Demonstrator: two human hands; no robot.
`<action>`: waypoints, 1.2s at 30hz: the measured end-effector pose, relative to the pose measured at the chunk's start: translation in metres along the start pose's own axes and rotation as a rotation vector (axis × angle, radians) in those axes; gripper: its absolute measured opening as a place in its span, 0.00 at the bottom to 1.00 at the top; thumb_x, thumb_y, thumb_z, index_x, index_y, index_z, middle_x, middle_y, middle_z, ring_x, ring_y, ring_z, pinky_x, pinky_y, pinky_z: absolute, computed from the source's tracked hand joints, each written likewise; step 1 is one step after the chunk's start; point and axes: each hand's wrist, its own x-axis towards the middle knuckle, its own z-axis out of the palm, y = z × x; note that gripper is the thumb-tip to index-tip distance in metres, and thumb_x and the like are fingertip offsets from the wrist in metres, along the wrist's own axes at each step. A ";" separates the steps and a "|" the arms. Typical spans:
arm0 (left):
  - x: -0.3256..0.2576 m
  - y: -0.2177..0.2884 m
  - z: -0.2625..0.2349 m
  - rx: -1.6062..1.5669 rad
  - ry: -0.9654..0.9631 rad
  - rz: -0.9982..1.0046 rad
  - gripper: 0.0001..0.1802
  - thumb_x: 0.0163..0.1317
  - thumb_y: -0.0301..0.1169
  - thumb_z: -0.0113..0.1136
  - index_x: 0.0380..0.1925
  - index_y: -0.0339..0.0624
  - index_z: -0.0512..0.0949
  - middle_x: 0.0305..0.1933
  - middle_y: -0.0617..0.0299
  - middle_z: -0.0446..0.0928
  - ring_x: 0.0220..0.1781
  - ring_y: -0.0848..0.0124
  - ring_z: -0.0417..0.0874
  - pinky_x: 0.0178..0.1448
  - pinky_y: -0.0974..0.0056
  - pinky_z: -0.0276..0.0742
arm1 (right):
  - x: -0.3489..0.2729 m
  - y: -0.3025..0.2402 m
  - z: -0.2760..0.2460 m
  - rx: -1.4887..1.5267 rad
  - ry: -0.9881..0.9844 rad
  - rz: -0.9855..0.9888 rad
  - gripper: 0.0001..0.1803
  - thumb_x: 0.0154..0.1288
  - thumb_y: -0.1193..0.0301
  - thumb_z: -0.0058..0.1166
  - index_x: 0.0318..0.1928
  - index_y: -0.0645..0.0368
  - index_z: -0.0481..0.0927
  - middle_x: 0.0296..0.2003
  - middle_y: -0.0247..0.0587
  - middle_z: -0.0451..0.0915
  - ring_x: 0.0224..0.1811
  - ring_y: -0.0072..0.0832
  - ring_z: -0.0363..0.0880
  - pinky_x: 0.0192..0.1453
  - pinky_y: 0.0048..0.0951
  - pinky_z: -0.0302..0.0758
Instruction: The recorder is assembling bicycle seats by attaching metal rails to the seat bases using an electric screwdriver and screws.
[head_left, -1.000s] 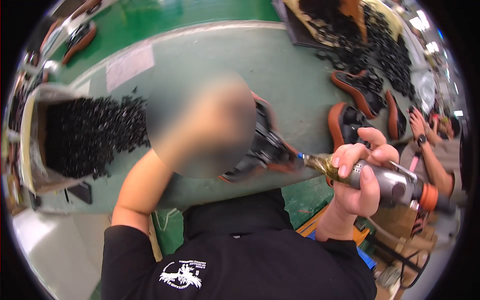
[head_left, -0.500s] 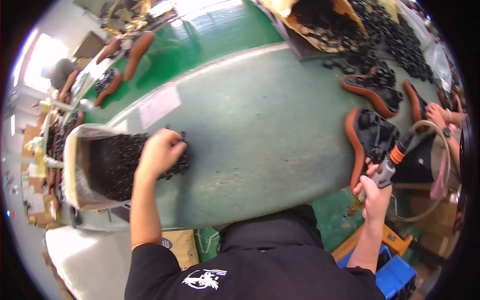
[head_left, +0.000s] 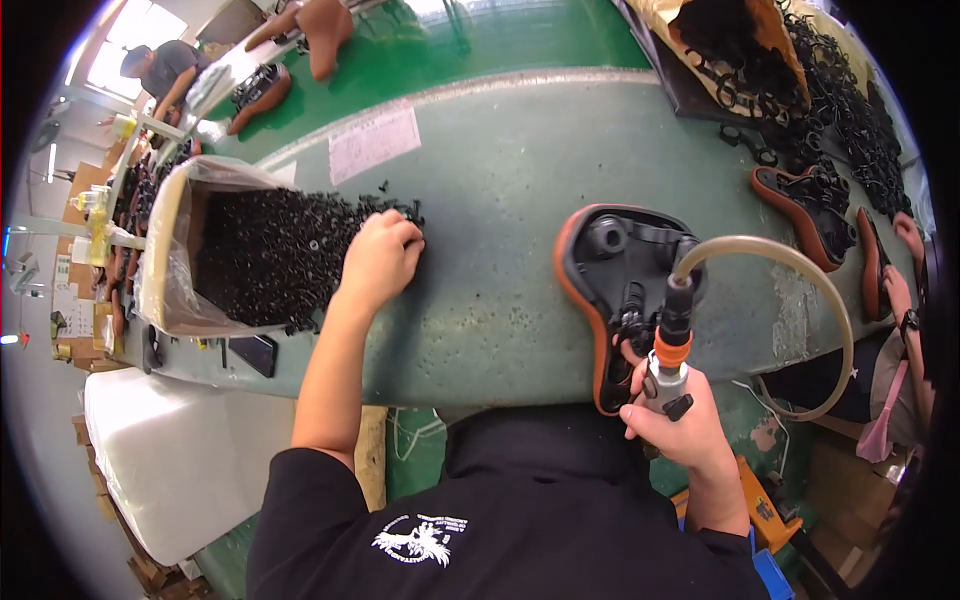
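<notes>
The right hand (head_left: 692,425) grasps a pneumatic screwdriver (head_left: 669,383); just beyond it, a bicycle saddle (head_left: 628,265) lies upside down at the near edge of the green table (head_left: 490,290). The left hand (head_left: 383,262) curls over black screws (head_left: 285,255) spilling from a plastic-lined box (head_left: 165,250); whether it pinches any, I cannot tell.

The person's left hand (head_left: 380,265) is knuckles-up, fingers (head_left: 407,240) curled, its bare forearm (head_left: 335,385) slanting back behind it. The right hand (head_left: 690,420), nearer the torso (head_left: 510,525), is wrapped in a grip, thumb (head_left: 645,422) pointing leftward.
</notes>
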 end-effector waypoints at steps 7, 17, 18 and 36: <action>-0.010 0.046 -0.001 -0.464 0.196 -0.095 0.02 0.71 0.22 0.65 0.41 0.38 0.83 0.43 0.59 0.86 0.46 0.64 0.88 0.51 0.62 0.84 | -0.034 -0.036 -0.004 0.099 0.147 -0.115 0.16 0.52 0.79 0.71 0.41 0.63 0.79 0.41 0.51 0.86 0.36 0.23 0.83 0.40 0.24 0.80; -0.042 0.181 0.012 -2.281 -0.435 -0.073 0.12 0.70 0.17 0.66 0.52 0.33 0.87 0.50 0.53 0.85 0.45 0.70 0.87 0.51 0.66 0.84 | 0.010 -0.079 0.031 0.263 -0.178 -1.233 0.17 0.70 0.72 0.63 0.51 0.56 0.68 0.44 0.42 0.77 0.29 0.26 0.85 0.38 0.31 0.87; -0.043 0.182 0.012 -2.279 -0.429 -0.077 0.12 0.70 0.17 0.66 0.52 0.33 0.87 0.50 0.53 0.85 0.45 0.70 0.87 0.51 0.66 0.84 | 0.014 -0.079 0.032 0.266 -0.183 -1.231 0.17 0.70 0.72 0.63 0.51 0.56 0.68 0.44 0.42 0.77 0.29 0.26 0.85 0.38 0.31 0.87; 0.015 0.147 0.009 -0.850 0.224 0.438 0.31 0.58 0.28 0.75 0.63 0.33 0.79 0.56 0.49 0.84 0.60 0.53 0.84 0.64 0.52 0.80 | 0.024 -0.080 0.013 0.035 -0.220 -1.385 0.18 0.68 0.74 0.67 0.51 0.56 0.70 0.44 0.44 0.80 0.30 0.29 0.87 0.38 0.34 0.88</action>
